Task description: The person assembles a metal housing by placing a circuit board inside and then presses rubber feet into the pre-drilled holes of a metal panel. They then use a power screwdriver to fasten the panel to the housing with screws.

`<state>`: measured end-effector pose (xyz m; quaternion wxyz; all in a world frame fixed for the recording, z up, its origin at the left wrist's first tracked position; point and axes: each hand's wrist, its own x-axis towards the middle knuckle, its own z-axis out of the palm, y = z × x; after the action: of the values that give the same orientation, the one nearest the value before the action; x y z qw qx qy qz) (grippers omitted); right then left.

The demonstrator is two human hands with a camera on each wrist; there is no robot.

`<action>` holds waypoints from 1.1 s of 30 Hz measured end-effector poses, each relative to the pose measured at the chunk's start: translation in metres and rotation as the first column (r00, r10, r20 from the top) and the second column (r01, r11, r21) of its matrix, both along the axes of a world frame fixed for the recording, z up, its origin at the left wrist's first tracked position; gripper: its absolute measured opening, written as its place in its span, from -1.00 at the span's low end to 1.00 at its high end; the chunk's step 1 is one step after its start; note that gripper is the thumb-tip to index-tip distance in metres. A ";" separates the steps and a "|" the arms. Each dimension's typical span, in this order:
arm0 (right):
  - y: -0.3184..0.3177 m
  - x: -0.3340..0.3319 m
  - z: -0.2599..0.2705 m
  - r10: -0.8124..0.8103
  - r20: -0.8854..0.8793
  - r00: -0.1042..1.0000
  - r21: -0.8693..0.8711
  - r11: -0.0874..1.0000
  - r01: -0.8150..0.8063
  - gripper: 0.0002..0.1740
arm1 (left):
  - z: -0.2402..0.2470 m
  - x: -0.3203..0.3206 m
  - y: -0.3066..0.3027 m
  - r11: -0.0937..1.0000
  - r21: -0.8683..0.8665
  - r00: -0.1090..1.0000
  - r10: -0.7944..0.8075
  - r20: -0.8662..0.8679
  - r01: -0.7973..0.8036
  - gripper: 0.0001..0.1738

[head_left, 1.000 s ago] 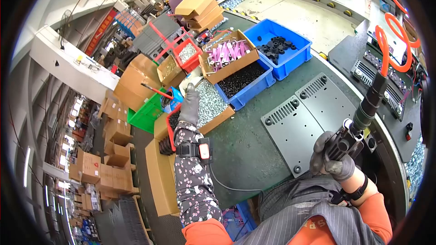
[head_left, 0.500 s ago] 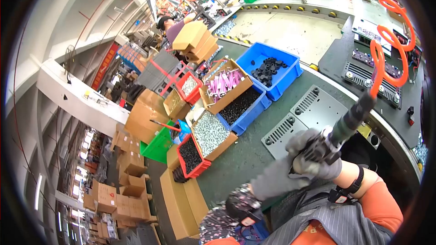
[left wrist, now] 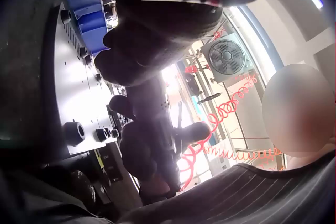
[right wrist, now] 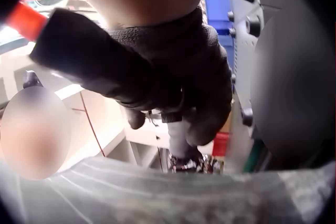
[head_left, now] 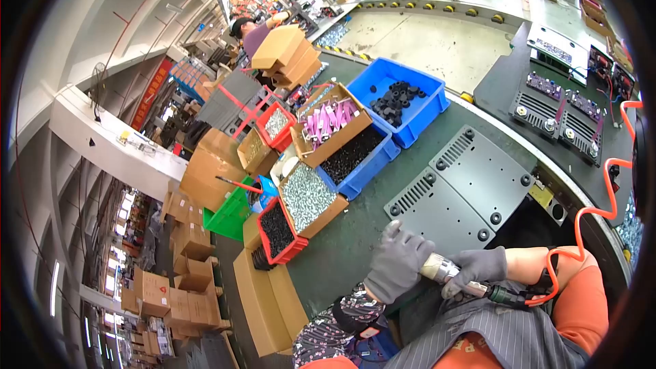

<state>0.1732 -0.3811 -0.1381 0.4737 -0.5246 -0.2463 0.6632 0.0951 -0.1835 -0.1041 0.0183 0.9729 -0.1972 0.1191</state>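
Low in front of the body, a grey-gloved right hand (head_left: 478, 271) grips an air tool (head_left: 439, 268) that lies nearly sideways. The left hand (head_left: 398, 263), also gloved, is round the tool's front end, one digit sticking up. From the left wrist view, the left glove (left wrist: 157, 40) covers one end of the tool (left wrist: 149, 98), with the right hand (left wrist: 139, 150) further along. In the right wrist view the right glove (right wrist: 184, 61) wraps the dark tool body (right wrist: 100, 61). Two dark metal plates (head_left: 444, 212) with black feet lie on the table just beyond the hands.
Left of the plates stand a red bin (head_left: 294, 249) of black parts, a carton (head_left: 326, 217) of silvery screws and blue bins (head_left: 410, 133). An orange coiled hose (head_left: 581, 219) runs by the right arm. At the right are assembled units (head_left: 547, 119); a person (head_left: 254, 35) is further back.
The left hand came back from the bins to the tool. The tool, earlier pointing up to the right, has swung down to lie nearly sideways, its hose end now by the right forearm.
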 end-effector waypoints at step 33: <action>0.004 0.004 -0.006 -0.159 0.291 0.943 0.132 0.983 0.124 -0.48 | -0.018 -0.081 0.303 0.144 -0.466 0.289 0.922 -0.256 -0.873 -0.74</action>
<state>0.1770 -0.3769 -0.1439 0.5057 -0.6084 -0.3138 0.5250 0.0146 0.1197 -0.1223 0.1999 0.8414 0.4611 0.1987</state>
